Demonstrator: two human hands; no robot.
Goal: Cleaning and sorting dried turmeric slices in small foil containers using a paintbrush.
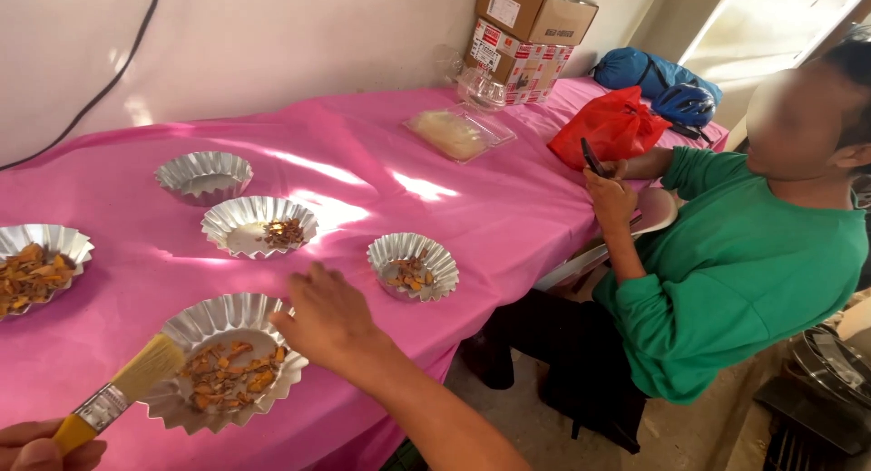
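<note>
Five fluted foil moulds stand on the desk [381,171], which is covered in a pink cloth, and how full each one is gives the best measure of progress. The nearest foil mould [195,321] holds a good layer of orange-brown pieces [227,371] and is the one in hand: the right hand [327,321] rests on its right rim, knuckles up, with the fingers curled over the edge so that I cannot tell whether they pinch the foil or only steady it. The left hand [32,448], low in the near left corner, has its fingers closed round the yellow handle of a flat brush [122,389], whose pale bristles lie over the left edge of that same mould. The mould at the far left edge [54,240] is also well filled with the same pieces. The middle mould [238,219] has only a small heap to its right side, and the small mould to the right [437,258] holds a few bits. The farthest mould [204,173] looks empty. By that showing, two moulds seem served, two barely started and one untouched, so the work appears to be roughly midway. Farther off lie a clear plastic tray [458,131], stacked cardboard boxes [526,35] and a red bag [608,126]; a person in a green top [735,271] sits at the right, holding a phone, apart from the moulds.
</note>
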